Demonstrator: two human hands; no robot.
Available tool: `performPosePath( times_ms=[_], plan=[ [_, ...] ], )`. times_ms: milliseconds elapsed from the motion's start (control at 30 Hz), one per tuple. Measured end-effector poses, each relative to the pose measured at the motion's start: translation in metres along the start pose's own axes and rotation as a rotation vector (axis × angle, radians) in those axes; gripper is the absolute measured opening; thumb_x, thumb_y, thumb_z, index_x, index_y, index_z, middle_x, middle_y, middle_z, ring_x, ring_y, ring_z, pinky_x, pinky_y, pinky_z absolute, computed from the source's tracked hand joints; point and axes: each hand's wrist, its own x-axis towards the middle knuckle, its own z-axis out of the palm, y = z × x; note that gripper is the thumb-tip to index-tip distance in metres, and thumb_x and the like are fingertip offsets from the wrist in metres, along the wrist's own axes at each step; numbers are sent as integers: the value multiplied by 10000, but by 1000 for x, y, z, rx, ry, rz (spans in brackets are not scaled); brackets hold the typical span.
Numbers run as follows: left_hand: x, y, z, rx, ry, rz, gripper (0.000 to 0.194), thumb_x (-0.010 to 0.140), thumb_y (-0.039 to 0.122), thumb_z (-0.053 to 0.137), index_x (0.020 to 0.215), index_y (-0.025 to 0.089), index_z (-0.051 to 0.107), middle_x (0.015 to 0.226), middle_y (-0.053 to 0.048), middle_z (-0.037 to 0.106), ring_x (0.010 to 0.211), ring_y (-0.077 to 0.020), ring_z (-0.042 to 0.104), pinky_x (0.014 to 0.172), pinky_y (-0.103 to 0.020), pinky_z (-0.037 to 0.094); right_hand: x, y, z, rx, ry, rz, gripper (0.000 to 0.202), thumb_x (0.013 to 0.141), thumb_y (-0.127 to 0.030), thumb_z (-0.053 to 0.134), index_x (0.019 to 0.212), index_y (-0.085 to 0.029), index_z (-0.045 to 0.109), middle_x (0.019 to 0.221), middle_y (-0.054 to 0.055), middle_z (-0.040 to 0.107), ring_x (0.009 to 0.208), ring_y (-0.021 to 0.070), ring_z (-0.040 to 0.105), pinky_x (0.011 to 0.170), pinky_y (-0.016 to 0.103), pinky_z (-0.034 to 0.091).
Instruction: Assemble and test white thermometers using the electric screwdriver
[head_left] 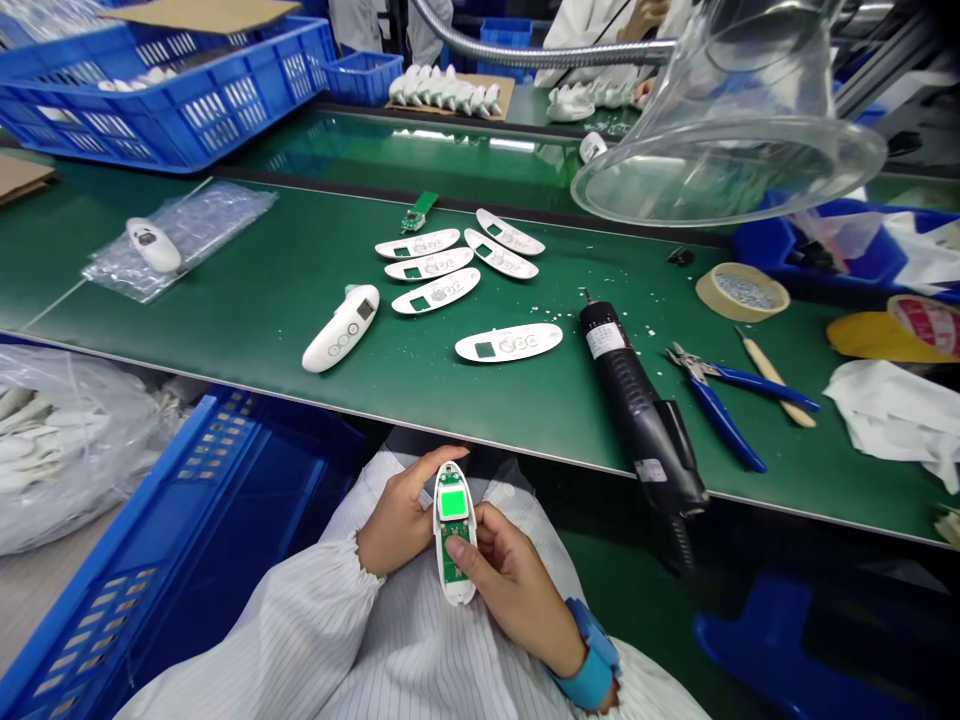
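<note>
- The open white device [453, 503] is held upright at the near edge of the green bench [540, 405], above the person's lap; its small screen glows green and its circuit board is exposed.
- The left hand [401, 515] grasps the device along its left side, with one digit stretched towards the far end.
- The right hand [517, 580] grips the device from the right, its thumb lying over the board below the screen; a blue band [589, 670] circles that wrist.
- On the bench, farther away, one white cover [536, 340] lies nearest the hands, apart from a group of five similar covers [437, 291].
- A bare green circuit board [424, 205] lies just beyond that group.
- Left of the covers rests a closed white device [337, 333]; farther left, another white unit [154, 245] sits on clear plastic bags [214, 215].
- To the right lie a black power screwdriver [634, 400], blue-handled pliers [709, 395] and a tool with a wooden handle [776, 378].
- A tan ring [709, 298] beyond the pliers holds small pieces.
- A clear funnel [720, 175] hangs over the far right.
- A blue crate [150, 125] stands far left.
</note>
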Motion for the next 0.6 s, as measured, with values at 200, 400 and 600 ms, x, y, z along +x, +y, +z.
performPosePath(
  times_ms=[200, 400, 600],
  plan=[
    [0, -2, -1, 69, 9, 58, 456, 722, 122, 517, 1174, 176, 492, 1217, -59, 542, 1109, -160, 512, 951, -280, 413, 1, 2, -2, -60, 7, -5, 268, 835, -408, 502, 874, -145, 469, 756, 15, 500, 679, 107, 449, 594, 231, 340],
    [1, -4, 0, 103, 24, 99, 445, 725, 89, 504, 1163, 164, 493, 1205, -63, 547, 1120, -143, 500, 960, -266, 404, 4, 6, -3, -112, 47, -26, 257, 836, -401, 500, 855, -146, 474, 742, 14, 513, 671, 107, 458, 592, 230, 350],
    [1, -6, 0, 105, 19, 96, 446, 735, 81, 479, 1173, 166, 483, 1215, -62, 535, 1144, -144, 477, 978, -277, 386, 4, 5, -3, -150, 80, -23, 265, 829, -410, 502, 865, -148, 487, 740, 19, 540, 667, 114, 480, 592, 233, 366]
  ],
)
